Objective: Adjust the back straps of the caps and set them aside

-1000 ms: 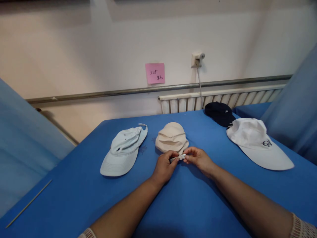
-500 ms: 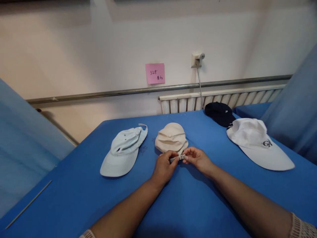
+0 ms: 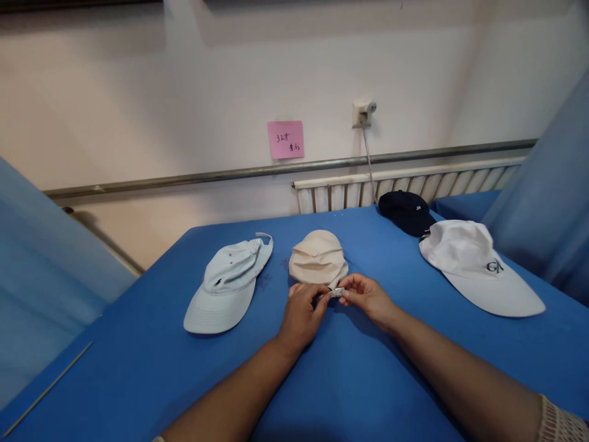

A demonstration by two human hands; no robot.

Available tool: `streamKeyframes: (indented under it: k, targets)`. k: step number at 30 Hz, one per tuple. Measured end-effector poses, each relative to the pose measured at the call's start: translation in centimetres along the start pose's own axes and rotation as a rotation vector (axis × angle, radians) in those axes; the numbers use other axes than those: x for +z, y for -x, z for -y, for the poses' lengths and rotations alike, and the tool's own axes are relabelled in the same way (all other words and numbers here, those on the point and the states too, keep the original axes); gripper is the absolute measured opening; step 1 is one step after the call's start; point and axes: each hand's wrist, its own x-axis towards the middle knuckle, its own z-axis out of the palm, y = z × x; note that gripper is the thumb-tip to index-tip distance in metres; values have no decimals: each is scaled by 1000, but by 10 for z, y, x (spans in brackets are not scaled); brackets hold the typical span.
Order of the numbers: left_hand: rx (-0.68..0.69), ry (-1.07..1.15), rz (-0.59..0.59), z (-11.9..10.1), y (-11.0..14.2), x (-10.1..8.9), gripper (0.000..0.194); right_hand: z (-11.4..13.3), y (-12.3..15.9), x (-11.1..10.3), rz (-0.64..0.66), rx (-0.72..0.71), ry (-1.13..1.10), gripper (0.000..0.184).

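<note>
A beige cap [image 3: 317, 263] lies in the middle of the blue table [image 3: 138, 368], its back strap toward me. My left hand [image 3: 301, 316] and my right hand [image 3: 368, 296] meet just in front of it. Both pinch the cap's strap and its small metal buckle [image 3: 337, 292] between thumb and fingers. My fingers hide most of the strap.
A pale blue cap [image 3: 229, 282] lies left of the beige one. A white cap [image 3: 473, 263] and a dark navy cap [image 3: 407, 210] lie at the right. Behind are a wall with a pink note [image 3: 286, 139], a socket [image 3: 362, 113], a radiator [image 3: 405, 184]. Blue fabric flanks both sides.
My hands stay pinched on the strap and buckle, with only small finger shifts. The view has tilted slightly.
</note>
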Motion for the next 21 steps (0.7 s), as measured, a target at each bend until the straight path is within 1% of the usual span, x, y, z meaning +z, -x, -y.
streamKeyframes:
  k: [4,7,12,15,21]
  targets:
    - [-11,-6,-8,0,0,1,10,-3,0,1,28,4,-6,32]
    - [2,-23,-2,1,1,1,9,-3,-1,0,25,4,4,33]
    - [85,-100,-19,4,0,-2,13,0,-2,-3,-18,-9,21,34]
    - [110,-122,-29,5,-1,-4,11,1,-2,-3,-30,-11,16,34]
    - [74,-91,29,0,0,-4,11,-1,0,1,8,18,0,34]
